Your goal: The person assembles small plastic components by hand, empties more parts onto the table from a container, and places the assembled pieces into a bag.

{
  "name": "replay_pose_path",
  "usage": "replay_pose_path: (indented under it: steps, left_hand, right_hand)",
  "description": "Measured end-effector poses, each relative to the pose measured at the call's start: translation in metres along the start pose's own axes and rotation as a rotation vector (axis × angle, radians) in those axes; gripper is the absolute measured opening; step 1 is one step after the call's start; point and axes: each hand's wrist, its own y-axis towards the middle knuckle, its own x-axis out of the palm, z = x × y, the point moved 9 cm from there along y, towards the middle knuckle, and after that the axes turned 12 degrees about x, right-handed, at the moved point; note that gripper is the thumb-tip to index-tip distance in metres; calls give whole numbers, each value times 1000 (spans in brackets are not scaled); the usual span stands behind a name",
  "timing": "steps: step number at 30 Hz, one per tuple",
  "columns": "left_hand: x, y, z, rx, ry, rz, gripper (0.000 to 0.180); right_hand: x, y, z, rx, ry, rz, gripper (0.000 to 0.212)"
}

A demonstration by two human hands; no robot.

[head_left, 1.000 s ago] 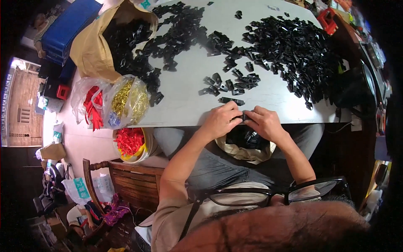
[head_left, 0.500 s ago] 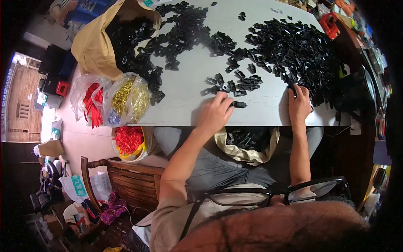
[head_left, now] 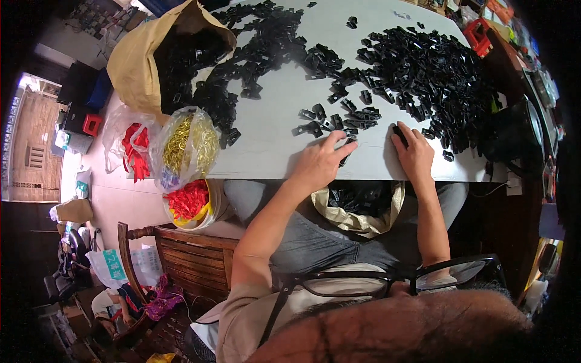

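At the near edge of the white table [head_left: 266, 136], my left hand [head_left: 316, 162] pinches a small black plastic clip [head_left: 345, 160] between thumb and fingers. My right hand [head_left: 416, 156] is a short way to its right, its fingers curled over another black clip [head_left: 399, 134] on the tabletop. Just beyond my left hand lies a loose cluster of the same clips [head_left: 363, 117]. A large heap of them [head_left: 430, 66] spreads past my right hand. My fingers partly cover both held pieces.
On the left, a brown paper sack [head_left: 136, 66] spills more clips onto the table. Plastic bags with gold pieces [head_left: 178, 145] and red strips [head_left: 136, 145] hang at the table's left edge. Below are a bucket of red pieces [head_left: 187, 199] and an open sack [head_left: 357, 227] on my lap.
My right hand has moved left, away from the heap's edge, with a clip under its fingers. My left hand has shifted slightly right and nearer, and its clip now stands more upright.
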Motion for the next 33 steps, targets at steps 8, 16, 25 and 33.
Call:
replay_pose_path:
  steps: [8,16,25,33]
  left_hand:
    - [2,-7,-11,-177,-128,-4,24]
    - [0,-5,-13,-178,-195,55,23]
    - [-3,-6,-13,-184,-200,58,24]
    - [-2,-3,-13,-184,-211,54,23]
  right_hand:
    - [-12,5,-4,5,123,-206,47]
    - [-1,15,23,-124,78,-246,48]
    - [-13,7,0,-9,67,-220,40]
    - [-8,5,16,-56,82,63,34]
